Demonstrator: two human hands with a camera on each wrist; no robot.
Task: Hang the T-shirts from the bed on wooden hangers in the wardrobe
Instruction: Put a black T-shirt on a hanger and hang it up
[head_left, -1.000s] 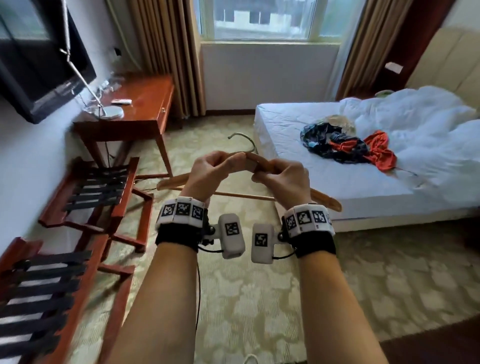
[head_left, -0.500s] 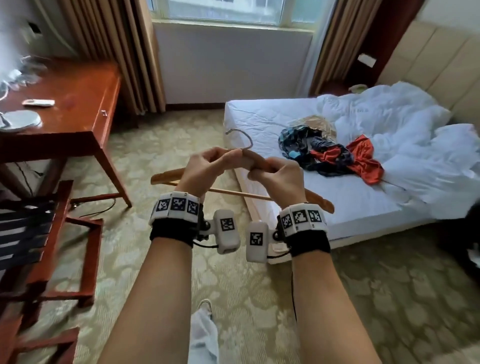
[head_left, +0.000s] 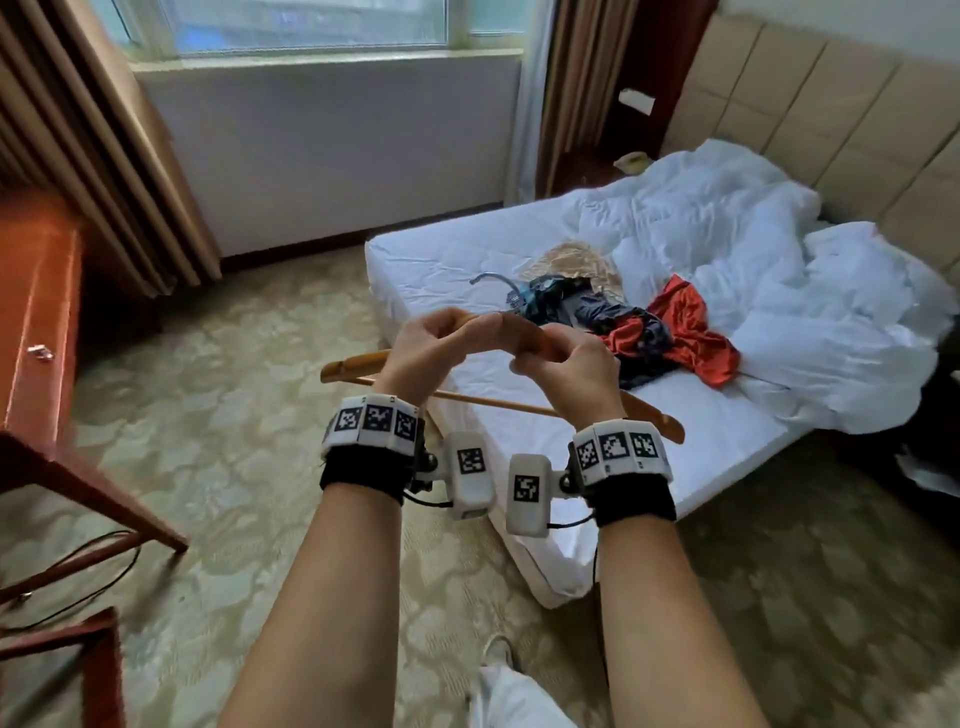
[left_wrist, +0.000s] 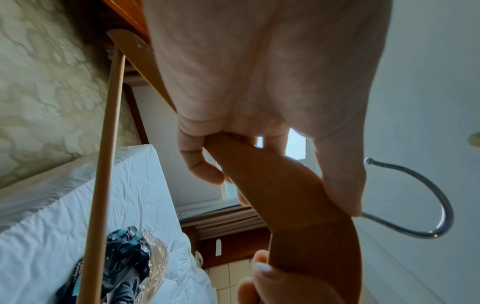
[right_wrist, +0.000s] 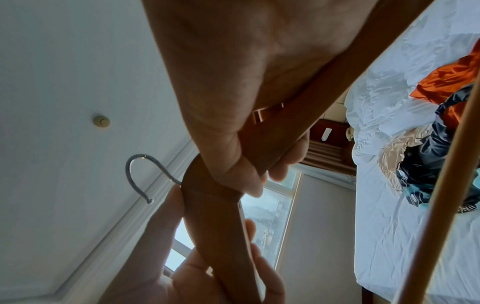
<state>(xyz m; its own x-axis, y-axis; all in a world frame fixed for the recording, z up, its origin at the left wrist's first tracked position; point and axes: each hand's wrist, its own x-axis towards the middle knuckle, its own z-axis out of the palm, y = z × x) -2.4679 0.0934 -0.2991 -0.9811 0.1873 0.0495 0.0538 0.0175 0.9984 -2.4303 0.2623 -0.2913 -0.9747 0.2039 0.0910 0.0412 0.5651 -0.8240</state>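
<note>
Both hands, left (head_left: 426, 353) and right (head_left: 566, 371), grip the wooden hanger (head_left: 524, 332) before the bed (head_left: 467, 260)

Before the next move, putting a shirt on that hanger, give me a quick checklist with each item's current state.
1. Wooden hanger held: ok, left hand and right hand both grip its top near the middle.
2. Metal hook free of fingers: ok.
3. Lower bar intact: ok.
4. T-shirts on the bed: ok, in a crumpled pile, none yet picked up.
5. A hand free to take a shirt: not ok, both are occupied.
6. Wardrobe ready: cannot tell, not in view.
</note>
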